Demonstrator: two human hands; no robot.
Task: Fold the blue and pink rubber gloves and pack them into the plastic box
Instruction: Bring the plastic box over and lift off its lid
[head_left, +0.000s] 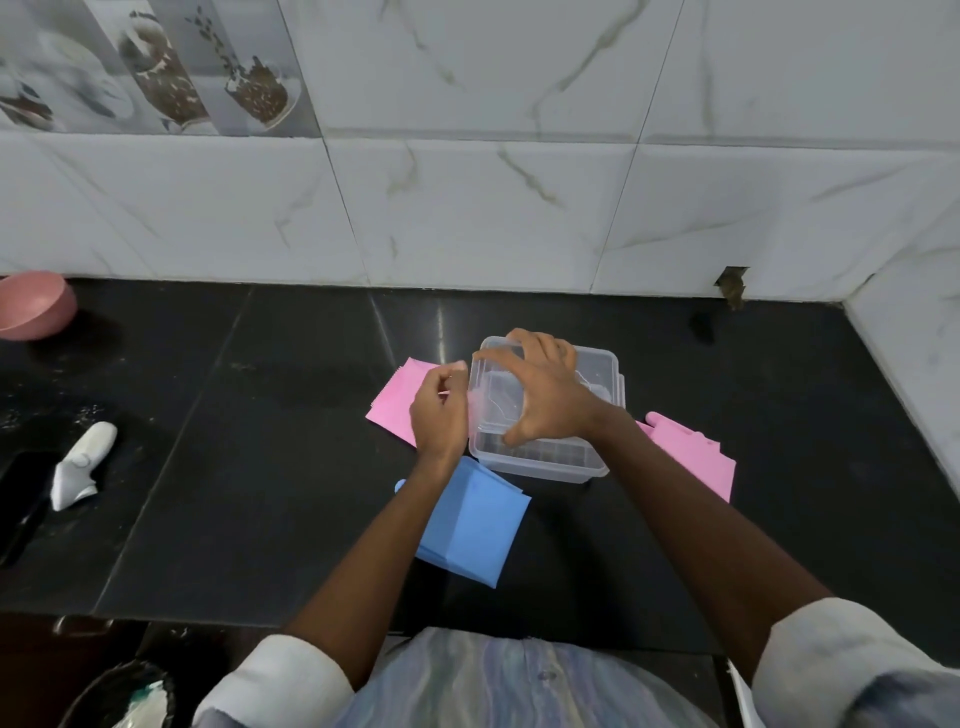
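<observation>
A clear plastic box (545, 464) stands mid-counter with its transparent lid (496, 402) on top, the lid's left side looking slightly raised. My right hand (548, 397) spreads over the lid and grips it. Against the box's left side, my left hand (439, 418) pinches the lid's edge. One pink rubber glove (397, 395) lies flat left of the box, partly under my left hand. Another pink glove (698, 460) lies to the right, partly behind my right forearm. Blue gloves (475, 525) lie stacked just in front of the box.
A pink bowl (34, 306) sits at the far left by the tiled wall. A white handheld object (83, 462) and a dark phone-like slab (21, 499) lie at the left. The black counter's front edge (208, 616) runs near my body.
</observation>
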